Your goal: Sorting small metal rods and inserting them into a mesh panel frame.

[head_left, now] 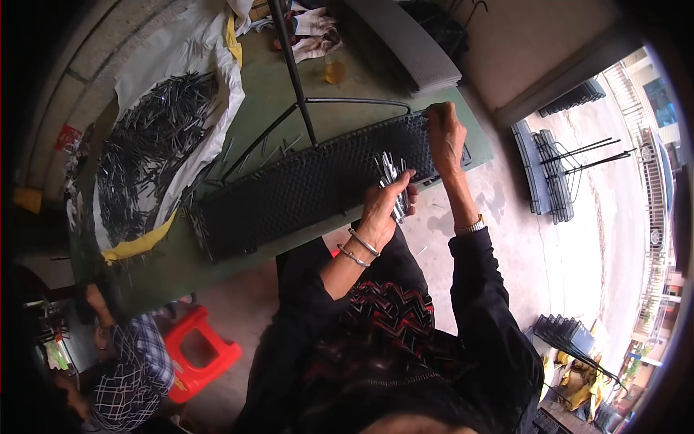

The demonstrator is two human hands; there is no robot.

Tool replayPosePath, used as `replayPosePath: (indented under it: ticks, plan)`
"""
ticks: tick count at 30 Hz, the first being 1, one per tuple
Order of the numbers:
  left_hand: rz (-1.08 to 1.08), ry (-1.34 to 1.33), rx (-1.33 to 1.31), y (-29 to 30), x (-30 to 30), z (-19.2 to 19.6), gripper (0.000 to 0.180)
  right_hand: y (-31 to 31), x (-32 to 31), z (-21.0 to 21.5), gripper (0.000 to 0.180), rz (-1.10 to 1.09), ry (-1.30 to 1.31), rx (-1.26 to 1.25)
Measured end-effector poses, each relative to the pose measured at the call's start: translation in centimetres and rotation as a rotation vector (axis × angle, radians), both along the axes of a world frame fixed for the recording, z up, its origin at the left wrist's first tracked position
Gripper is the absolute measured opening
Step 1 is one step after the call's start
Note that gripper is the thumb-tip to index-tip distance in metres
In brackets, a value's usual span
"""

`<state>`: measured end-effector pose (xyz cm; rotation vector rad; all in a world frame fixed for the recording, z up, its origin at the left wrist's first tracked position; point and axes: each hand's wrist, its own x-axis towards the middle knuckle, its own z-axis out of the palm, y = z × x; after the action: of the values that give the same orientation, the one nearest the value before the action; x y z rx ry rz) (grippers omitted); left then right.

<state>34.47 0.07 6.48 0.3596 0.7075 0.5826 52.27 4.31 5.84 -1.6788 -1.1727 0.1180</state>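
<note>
**Pins going into the black grid**

Nearest, a dark patterned top and two forearms. The left hand (382, 206) is closed around a bundle of metal pins (391, 181) at the grid's (303, 189) near edge. The right hand (444, 137) pinches down on the grid's far right end. Best to seat each pin straight, I'd say. Left of the grid, a white sack (210, 79) lies open, heaped with pins.

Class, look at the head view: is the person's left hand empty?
No: the left hand grips a bundle of thin metal pins above the black perforated panel, where the right hand rests.
</note>
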Motion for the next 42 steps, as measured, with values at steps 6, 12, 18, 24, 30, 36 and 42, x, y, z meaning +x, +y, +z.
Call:
replayPosePath:
  ticks: [6, 12, 18, 24, 30, 36, 42]
  plan:
    - [-0.015, 0.054, 0.029, 0.2, 0.0, -0.3, 0.020, 1.0, 0.1, -2.2, 0.011, -0.012, -0.262, -0.103]
    - [0.007, 0.049, 0.053, 0.0, 0.1, -0.3, 0.016, 0.7, -0.3, -1.2, 0.013, 0.062, -0.380, -0.148]
    - [0.011, 0.055, 0.109, 0.0, 0.0, -0.4, 0.019, -4.6, -1.3, 5.0, 0.033, 0.509, 0.192, -0.538]
    - [0.008, 0.123, 0.142, -0.3, 0.7, 0.7, 0.021, -5.9, -1.4, 4.7, 0.020, 0.579, 0.358, -0.533]
    - [-0.006, 0.202, 0.110, 0.2, 0.7, -0.6, 0.022, -4.5, -1.0, 3.7, 0.013, 0.256, 0.283, -0.250]
    - [-0.025, 0.170, 0.077, -0.2, 1.0, -0.9, 0.024, -0.5, 1.0, 0.9, 0.009, -0.040, 0.001, 0.047]
    - [-0.019, 0.090, -0.028, -0.5, 0.9, 0.1, 0.027, 0.9, 1.3, -0.9, 0.012, -0.041, -0.045, 0.045]
